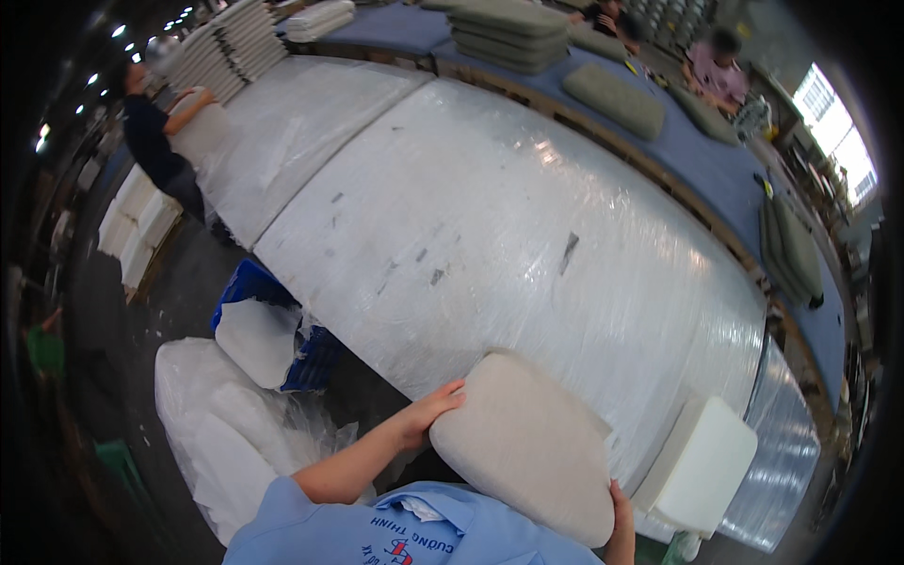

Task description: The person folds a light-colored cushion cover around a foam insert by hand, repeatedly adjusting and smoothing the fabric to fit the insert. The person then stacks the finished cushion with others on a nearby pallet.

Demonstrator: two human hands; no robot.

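Observation:
A beige, fabric-covered seat cushion point(527, 438) with rounded corners is held in front of my chest, over the near edge of the table. My left hand point(431, 414) grips its left side, fingers on the edge. At its lower right edge is my right hand point(621, 518), partly hidden behind the cushion, with the fingers closed on the rim. To the right of that hand, a thick white foam pad point(699, 463) lies on the table corner.
The large worktable point(490, 235) is wrapped in shiny clear film. A blue crate point(320, 358) and bagged white pads point(226, 424) stand to the left. Green-grey cushions point(612, 99) lie on a blue table point(725, 174) beyond. Co-workers point(155, 132) stand at the far sides.

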